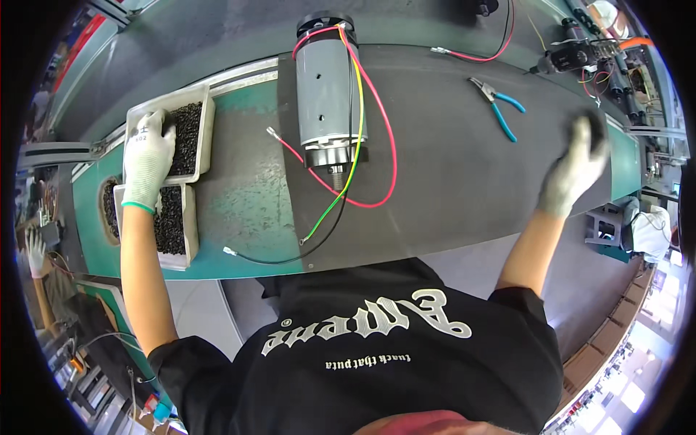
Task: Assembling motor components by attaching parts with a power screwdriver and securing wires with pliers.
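Note:
My left hand [148,148], in a white glove with a green cuff, reaches into a pale bin [207,141] of small black parts [186,138]. Its fingers are curled down among the parts, and whatever they pinch is hidden. Off to the right, my gloved right hand [570,172] is raised over the far right of the mat, its fingers smeared by motion. Blue-handled pliers [496,105] lie closest to it, not touching. Between my hands stands a grey cylindrical motor [322,94] with black ends, a threaded shaft and red, black and yellow-green wires.
A second pale bin [191,225] of black parts sits nearer me, with a round container [109,210] beside it. A black power screwdriver [569,58] is at the far right. A red lead with a connector [464,54] lies behind the pliers. Another person's gloved hand [35,250] shows far left.

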Action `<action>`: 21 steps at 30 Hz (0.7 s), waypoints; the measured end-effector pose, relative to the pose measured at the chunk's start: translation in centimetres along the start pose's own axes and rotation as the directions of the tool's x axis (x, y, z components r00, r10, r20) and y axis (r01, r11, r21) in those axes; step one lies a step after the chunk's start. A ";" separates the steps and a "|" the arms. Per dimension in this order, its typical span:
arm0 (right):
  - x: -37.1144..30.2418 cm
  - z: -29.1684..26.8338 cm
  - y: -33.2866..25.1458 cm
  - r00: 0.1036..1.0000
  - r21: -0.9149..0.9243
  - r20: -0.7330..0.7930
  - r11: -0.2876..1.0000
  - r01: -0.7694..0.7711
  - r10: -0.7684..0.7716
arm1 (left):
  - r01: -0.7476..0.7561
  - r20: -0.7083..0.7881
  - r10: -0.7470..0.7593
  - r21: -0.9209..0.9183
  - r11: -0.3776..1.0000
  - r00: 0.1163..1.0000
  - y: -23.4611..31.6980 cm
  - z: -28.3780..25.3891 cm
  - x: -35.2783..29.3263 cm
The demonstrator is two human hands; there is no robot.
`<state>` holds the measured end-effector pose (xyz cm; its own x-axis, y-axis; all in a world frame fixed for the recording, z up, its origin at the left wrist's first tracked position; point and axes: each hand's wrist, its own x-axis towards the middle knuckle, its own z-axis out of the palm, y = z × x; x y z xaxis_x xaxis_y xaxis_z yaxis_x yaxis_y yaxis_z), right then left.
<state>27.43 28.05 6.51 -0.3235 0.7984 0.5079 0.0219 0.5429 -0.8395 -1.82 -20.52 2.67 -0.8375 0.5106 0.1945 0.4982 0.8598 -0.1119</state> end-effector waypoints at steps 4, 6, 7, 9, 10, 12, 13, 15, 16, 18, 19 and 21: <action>10.2 -0.9 5.4 0.968 0.177 0.248 0.980 -0.089 0.043 | 0.027 0.019 -0.026 -0.015 1.000 0.999 1.1 -0.4 0.0; 14.7 -1.7 9.5 0.920 0.164 0.388 0.977 -0.136 0.063 | 0.018 0.031 -0.017 -0.028 0.999 0.999 1.2 -0.4 0.2; 16.8 -2.1 11.3 0.817 0.219 0.568 0.939 -0.265 0.098 | 0.055 0.098 -0.049 -0.059 0.997 0.994 1.9 -1.0 0.6; 17.5 0.7 9.8 0.632 0.152 0.775 0.960 -0.233 0.030 | 0.074 0.151 -0.061 -0.084 0.994 0.987 1.9 -1.8 1.1; 18.9 0.5 10.6 0.629 0.039 0.777 0.997 -0.061 0.008 | 0.049 0.136 -0.037 -0.084 0.995 0.990 1.3 -1.2 1.0; 19.4 0.7 9.6 0.612 -0.131 0.788 0.954 0.269 -0.064 | 0.050 0.093 -0.040 -0.110 0.993 0.995 0.9 -0.2 0.8; 17.5 1.3 7.6 0.688 -0.108 0.720 0.965 0.238 -0.090 | 0.078 0.097 -0.064 -0.149 0.986 0.993 0.9 -0.1 0.6; 12.5 3.4 4.3 0.773 0.089 0.611 0.985 0.149 -0.172 | 0.124 0.078 -0.111 -0.190 0.974 0.991 1.0 -0.2 0.3; 9.7 3.3 2.6 0.805 0.227 0.555 0.969 0.093 -0.207 | 0.110 0.055 -0.101 -0.208 0.972 0.993 1.2 -0.1 0.4; 5.7 2.0 0.5 0.789 0.399 0.609 0.891 -0.218 -0.079 | 0.107 0.087 -0.091 -0.190 0.976 0.992 1.3 0.0 1.1; 2.9 2.6 -1.5 0.800 0.469 0.590 0.853 -0.228 -0.111 | 0.115 0.095 -0.099 -0.176 0.978 0.990 1.4 -0.2 1.3; -2.2 3.8 -4.6 0.826 0.624 0.550 0.720 -0.304 -0.127 | 0.124 0.125 -0.102 -0.180 0.976 0.987 1.6 -0.8 1.2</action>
<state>24.42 22.80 8.52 -0.7897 0.4469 0.4202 -0.4760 -0.0144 -0.8793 -1.87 -18.59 3.48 -0.9055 0.4164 0.0818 0.4228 0.9017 0.0908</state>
